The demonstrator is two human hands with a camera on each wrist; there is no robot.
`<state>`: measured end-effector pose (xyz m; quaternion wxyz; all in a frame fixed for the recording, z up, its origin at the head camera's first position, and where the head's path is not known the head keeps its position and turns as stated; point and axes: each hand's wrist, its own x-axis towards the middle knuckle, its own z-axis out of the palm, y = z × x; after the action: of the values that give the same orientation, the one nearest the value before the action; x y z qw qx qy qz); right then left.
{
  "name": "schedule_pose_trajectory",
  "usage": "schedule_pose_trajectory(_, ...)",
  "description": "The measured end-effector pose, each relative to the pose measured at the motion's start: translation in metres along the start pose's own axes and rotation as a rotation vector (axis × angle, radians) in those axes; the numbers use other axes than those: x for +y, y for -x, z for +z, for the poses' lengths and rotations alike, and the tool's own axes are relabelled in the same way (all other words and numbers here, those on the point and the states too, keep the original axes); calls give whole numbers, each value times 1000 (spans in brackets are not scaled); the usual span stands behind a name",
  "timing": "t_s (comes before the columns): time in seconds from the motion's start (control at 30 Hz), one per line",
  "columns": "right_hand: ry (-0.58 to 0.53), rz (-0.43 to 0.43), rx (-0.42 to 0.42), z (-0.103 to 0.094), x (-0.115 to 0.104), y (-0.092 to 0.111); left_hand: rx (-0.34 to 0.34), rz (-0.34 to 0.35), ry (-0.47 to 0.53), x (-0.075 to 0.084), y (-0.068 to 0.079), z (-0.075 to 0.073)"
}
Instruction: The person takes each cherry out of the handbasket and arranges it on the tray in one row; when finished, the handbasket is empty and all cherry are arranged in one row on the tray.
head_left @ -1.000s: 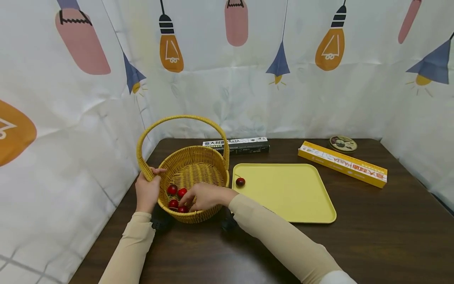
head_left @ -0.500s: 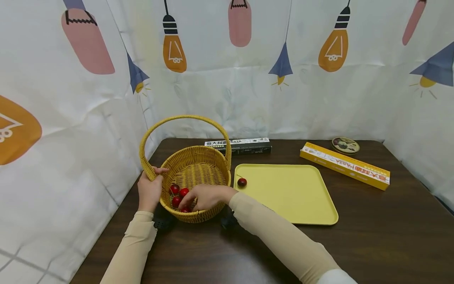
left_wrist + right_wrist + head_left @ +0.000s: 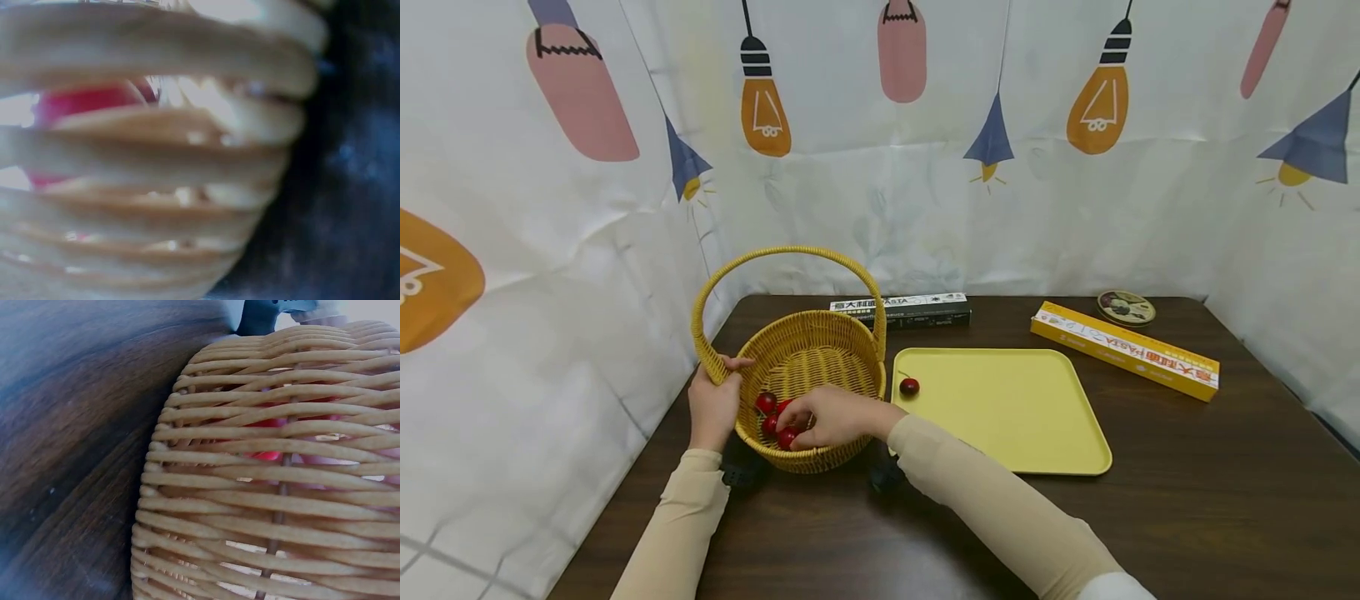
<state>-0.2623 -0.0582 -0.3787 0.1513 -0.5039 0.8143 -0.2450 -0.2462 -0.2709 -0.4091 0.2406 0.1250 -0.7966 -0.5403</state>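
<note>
A yellow wicker basket (image 3: 820, 367) with a tall arched handle stands on the table, several red cherries (image 3: 766, 402) at its near left bottom. My left hand (image 3: 712, 408) grips the rim where the handle joins on the left. Inside the basket, my right hand (image 3: 837, 417) pinches a cherry (image 3: 786, 438) between thumb and fingers. Close basket weave (image 3: 156, 165) fills much of the left wrist view, with red fruit (image 3: 87, 103) behind the gaps. The right wrist view looks at the outer basket wall (image 3: 237, 506), which mostly hides that hand.
A yellow tray (image 3: 1007, 408) lies right of the basket, a dark red cherry (image 3: 909, 387) near its left edge. Behind are a black pasta box (image 3: 925, 311), a yellow pasta box (image 3: 1123, 350) and a round tin (image 3: 1126, 307). A patterned curtain (image 3: 865, 192) borders the table.
My right fingers have shifted slightly within the basket and drawn together round the near cherry, which shows more now. The left hand keeps its grip on the basket.
</note>
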Motion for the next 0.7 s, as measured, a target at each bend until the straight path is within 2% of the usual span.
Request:
schedule_pose_trajectory(0.1, 26, 15, 66, 2, -2, 4, -2, -1, -5, 0, 0, -1)
schedule_pose_trajectory(0.3, 64, 38, 256, 6, -2, 12, -4, -7, -2, -2, 0, 0)
schedule_pose_trajectory(0.47, 14, 45, 338, 5, -1, 26, -10, -20, 0, -5, 1, 0)
schedule_pose_trajectory(0.7, -46, -35, 482, -2, 2, 51, -9, 1, 3, -1, 1, -1)
